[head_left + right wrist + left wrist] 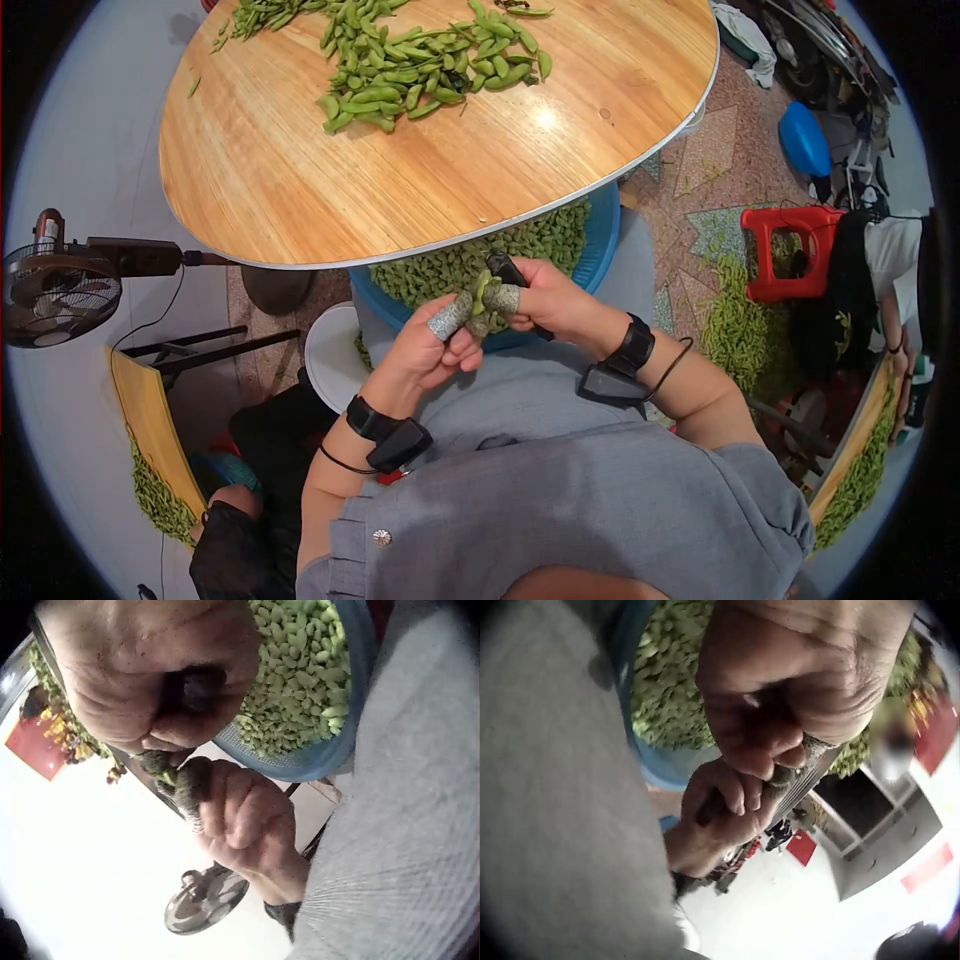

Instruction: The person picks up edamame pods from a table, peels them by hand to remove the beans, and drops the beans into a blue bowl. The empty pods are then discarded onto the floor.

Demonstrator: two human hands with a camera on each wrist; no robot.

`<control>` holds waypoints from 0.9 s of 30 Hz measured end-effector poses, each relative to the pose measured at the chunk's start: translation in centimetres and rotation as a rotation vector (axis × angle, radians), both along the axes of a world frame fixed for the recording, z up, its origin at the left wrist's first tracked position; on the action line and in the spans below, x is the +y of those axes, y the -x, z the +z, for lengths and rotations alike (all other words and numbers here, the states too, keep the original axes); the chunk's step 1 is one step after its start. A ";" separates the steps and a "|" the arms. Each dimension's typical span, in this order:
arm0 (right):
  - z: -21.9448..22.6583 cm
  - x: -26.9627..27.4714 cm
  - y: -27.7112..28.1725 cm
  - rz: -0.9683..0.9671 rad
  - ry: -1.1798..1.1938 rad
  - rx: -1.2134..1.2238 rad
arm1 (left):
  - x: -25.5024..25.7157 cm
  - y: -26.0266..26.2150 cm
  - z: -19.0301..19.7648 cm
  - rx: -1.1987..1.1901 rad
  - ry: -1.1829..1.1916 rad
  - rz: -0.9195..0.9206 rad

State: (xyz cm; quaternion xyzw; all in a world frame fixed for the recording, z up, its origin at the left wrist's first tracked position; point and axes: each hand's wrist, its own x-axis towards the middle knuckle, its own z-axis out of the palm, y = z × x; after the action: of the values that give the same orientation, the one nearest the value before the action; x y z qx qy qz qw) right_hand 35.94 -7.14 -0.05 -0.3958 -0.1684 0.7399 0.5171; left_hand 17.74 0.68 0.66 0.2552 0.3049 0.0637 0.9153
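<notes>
Over the lap, close to a blue basin (pixel 606 222) of shelled green beans (pixel 425 278), both hands meet at a green edamame pod (pixel 482 290). My left hand (pixel 412 348) pinches the pod between thumb and fingers from the left. From the other side my right hand (pixel 560 302) pinches it too, with a dark, handle-like object (pixel 506 268) lying in its curled fingers; I cannot tell what that object is. Grey wrapping (pixel 448 318) covers the thumbs and some fingertips. The right wrist view shows the pod (pixel 168 777) partly hidden between the wrapped fingertips.
A round wooden table (pixel 250 180) stands ahead, bearing a heap of edamame pods (pixel 400 75). To the left are a white bucket (pixel 330 350) and a fan (pixel 62 280). On the right, a red stool (pixel 790 285) stands beside pods heaped on the floor (pixel 735 330).
</notes>
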 end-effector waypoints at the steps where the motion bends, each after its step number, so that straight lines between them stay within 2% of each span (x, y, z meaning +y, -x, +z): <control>1: 0.2 0.0 0.0 0.027 -0.035 0.016 | 0.0 0.1 0.0 -0.125 0.185 0.020; 2: 0.4 0.0 0.0 0.055 -0.070 0.030 | 0.1 0.1 0.2 -0.128 0.183 0.021; 3: 0.3 0.0 0.0 0.057 -0.071 0.025 | 0.2 -0.2 0.5 -0.014 0.023 -0.001; 4: 0.2 0.1 0.0 0.047 0.012 0.036 | 0.3 -0.4 0.6 0.098 -0.138 -0.018; 5: 0.3 0.3 -0.1 0.039 0.089 0.042 | 0.2 -0.4 0.4 0.086 -0.145 -0.008; 7: 0.9 0.4 0.5 0.027 0.135 -0.012 | 0.0 -0.2 -0.3 0.222 -1.248 -0.161; 8: 1.1 0.4 0.9 0.003 0.190 -0.048 | 0.2 -0.3 -0.3 0.241 -1.614 -0.130; 11: 1.4 0.5 1.6 -0.040 0.052 -0.101 | 0.2 -0.5 0.5 0.264 -1.551 -0.104; 13: 1.0 0.5 2.0 -0.091 -0.059 -0.087 | 0.0 -0.8 0.4 0.304 -1.552 -0.001; 17: -0.3 0.5 3.4 -0.191 -0.082 -0.101 | -0.2 -0.9 -1.0 0.306 -1.587 0.104; 19: -0.9 0.0 4.1 -0.187 -0.114 -0.197 | -0.6 -0.9 -1.0 0.372 -0.904 0.093; 20: -1.1 0.0 4.3 -0.185 -0.142 -0.286 | -0.6 -0.8 -1.2 0.368 -0.909 0.101; 22: -0.6 0.1 3.9 -0.198 -0.164 -0.256 | -0.6 -0.5 -1.8 0.163 -0.502 0.147; 24: 0.1 -0.4 2.6 -0.029 -0.100 -0.327 | -0.5 0.2 -1.8 0.106 -0.463 0.111; 25: 0.2 -0.6 1.9 -0.028 -0.107 -0.333 | -0.2 0.4 -1.6 0.053 -0.423 0.070; 27: 0.6 -0.9 0.5 0.091 0.038 -0.012 | 0.1 0.7 -1.2 0.072 -0.467 0.054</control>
State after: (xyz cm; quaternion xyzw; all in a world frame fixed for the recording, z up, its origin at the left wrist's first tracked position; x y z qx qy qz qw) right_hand 35.41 -8.09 0.53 -0.4021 -0.1754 0.7634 0.4741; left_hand 17.02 0.74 -0.55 0.4537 0.3211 0.1478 0.8180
